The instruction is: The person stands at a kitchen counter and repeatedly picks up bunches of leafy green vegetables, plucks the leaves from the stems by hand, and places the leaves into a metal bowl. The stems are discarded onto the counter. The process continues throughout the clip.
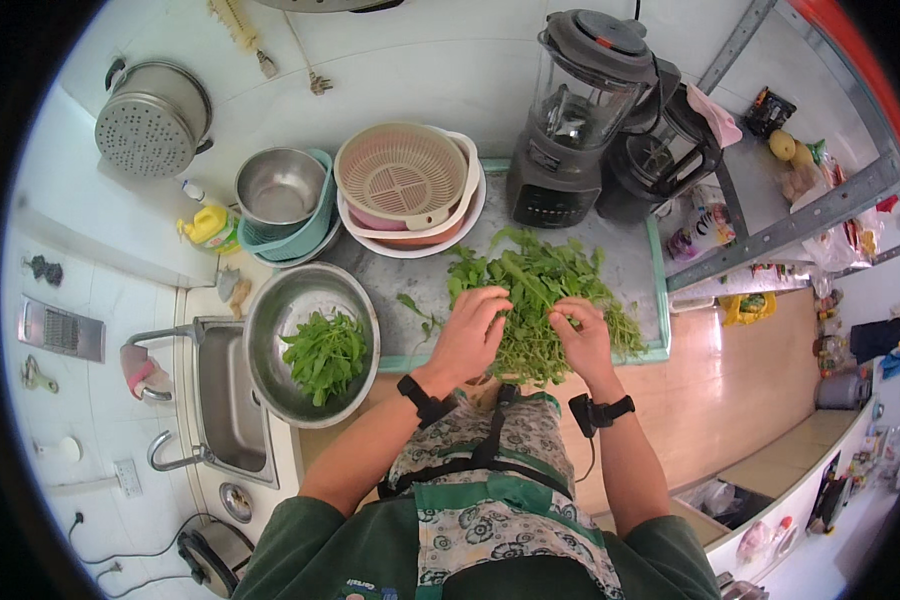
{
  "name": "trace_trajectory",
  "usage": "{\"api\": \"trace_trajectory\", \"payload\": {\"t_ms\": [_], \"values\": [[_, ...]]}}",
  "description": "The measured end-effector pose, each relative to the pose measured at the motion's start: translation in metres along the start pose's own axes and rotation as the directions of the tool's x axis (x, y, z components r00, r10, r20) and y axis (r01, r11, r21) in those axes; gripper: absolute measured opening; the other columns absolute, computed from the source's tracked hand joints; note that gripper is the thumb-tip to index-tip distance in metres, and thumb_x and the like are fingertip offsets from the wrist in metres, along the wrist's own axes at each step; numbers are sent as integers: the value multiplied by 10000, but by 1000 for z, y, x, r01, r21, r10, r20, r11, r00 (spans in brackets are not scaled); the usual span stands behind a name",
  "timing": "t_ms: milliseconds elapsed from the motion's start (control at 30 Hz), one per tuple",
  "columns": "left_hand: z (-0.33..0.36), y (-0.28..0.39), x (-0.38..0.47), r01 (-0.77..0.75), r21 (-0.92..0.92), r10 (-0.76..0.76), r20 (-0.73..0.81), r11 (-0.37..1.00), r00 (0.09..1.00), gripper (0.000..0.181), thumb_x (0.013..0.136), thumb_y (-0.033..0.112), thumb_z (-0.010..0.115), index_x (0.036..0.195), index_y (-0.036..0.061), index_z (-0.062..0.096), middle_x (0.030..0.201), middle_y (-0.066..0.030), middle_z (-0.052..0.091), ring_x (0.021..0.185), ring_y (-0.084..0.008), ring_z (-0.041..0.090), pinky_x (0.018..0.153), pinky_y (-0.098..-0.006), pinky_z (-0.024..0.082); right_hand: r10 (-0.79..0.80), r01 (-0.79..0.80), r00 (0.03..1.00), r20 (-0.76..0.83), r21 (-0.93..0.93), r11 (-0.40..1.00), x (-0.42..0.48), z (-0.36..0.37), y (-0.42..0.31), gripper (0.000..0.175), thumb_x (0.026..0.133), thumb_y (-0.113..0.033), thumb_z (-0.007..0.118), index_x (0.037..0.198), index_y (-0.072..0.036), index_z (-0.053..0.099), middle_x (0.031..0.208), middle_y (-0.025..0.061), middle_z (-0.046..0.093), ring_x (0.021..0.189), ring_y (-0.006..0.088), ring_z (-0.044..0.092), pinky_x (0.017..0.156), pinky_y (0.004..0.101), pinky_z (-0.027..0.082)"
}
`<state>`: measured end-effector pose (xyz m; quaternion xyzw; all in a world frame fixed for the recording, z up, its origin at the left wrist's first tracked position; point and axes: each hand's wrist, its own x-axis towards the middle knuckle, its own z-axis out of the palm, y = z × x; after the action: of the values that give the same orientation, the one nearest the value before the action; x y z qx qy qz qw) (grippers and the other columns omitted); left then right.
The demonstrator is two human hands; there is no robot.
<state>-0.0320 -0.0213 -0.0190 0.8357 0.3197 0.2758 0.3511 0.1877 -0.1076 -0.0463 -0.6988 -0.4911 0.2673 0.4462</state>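
Observation:
A heap of leafy greens (532, 352) with thin stems lies on the grey marbled tabletop (412, 281), at its front edge. My right hand (585, 337) pinches a green sprig (529, 281) between thumb and fingertips, above the heap. Over the heap's left side is my left hand (474, 330), its fingers curled; whether they hold a leaf I cannot tell. To the left stands a wide steel bowl (259, 360), with a smaller pile of picked leaves (326, 356) in it. A loose sprig (424, 315) lies on the tabletop between bowl and heap.
Behind the bowl are a small steel bowl (281, 184) in a teal basket (319, 221) and a stack with a beige colander (401, 176). A blender (562, 142) stands at the back right, beside a metal shelf (780, 225). A sink (232, 405) is at the left.

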Motion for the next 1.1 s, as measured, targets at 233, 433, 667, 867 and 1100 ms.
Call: {"api": "trace_trajectory", "payload": {"t_ms": [233, 433, 667, 867, 1100], "values": [[6, 22, 33, -225, 76, 222, 43, 971, 974, 259, 988, 152, 616, 1225, 55, 660, 1233, -119, 652, 1222, -336, 533, 1029, -498, 419, 186, -212, 974, 129, 230, 950, -2, -6, -9, 171, 964, -197, 721, 1045, -47, 738, 1050, 71, 705, 1015, 224, 600, 917, 361, 464], [13, 23, 41, -104, -61, 111, 125, 993, 986, 181, 967, 155, 633, 1071, 22, 697, 991, -141, 695, 927, -362, 646, 828, -465, 509, 101, -108, 993, 56, 153, 982, -6, -9, -22, 178, 936, -185, 740, 1051, -51, 755, 916, 79, 723, 898, 211, 633, 817, 345, 493], [9, 22, 38, -114, -1, 112, 152, 994, 982, 142, 962, 123, 637, 1025, 4, 681, 919, -159, 659, 851, -377, 640, 738, -454, 521, -200, 186, 976, -90, -145, 972, -7, -3, -38, 131, 850, -113, 762, 968, -57, 771, 860, 110, 728, 784, 254, 673, 740, 377, 531], [4, 18, 37, -207, 102, 186, 189, 973, 964, 82, 926, 85, 638, 948, 11, 667, 886, -155, 643, 873, -373, 633, 754, -458, 517, -395, 365, 917, -61, -272, 890, -2, 8, -44, 82, 775, -60, 741, 852, -46, 715, 842, 122, 715, 753, 290, 660, 656, 355, 523], [-8, 6, 26, 20, -150, -6, 92, 989, 996, 128, 979, 125, 611, 982, 14, 673, 867, -106, 657, 783, -277, 631, 716, -396, 509, 186, -186, 982, 32, 330, 926, 3, 13, -36, 22, 907, -78, 667, 905, -65, 684, 796, 8, 660, 726, 126, 609, 644, 282, 498]]}}
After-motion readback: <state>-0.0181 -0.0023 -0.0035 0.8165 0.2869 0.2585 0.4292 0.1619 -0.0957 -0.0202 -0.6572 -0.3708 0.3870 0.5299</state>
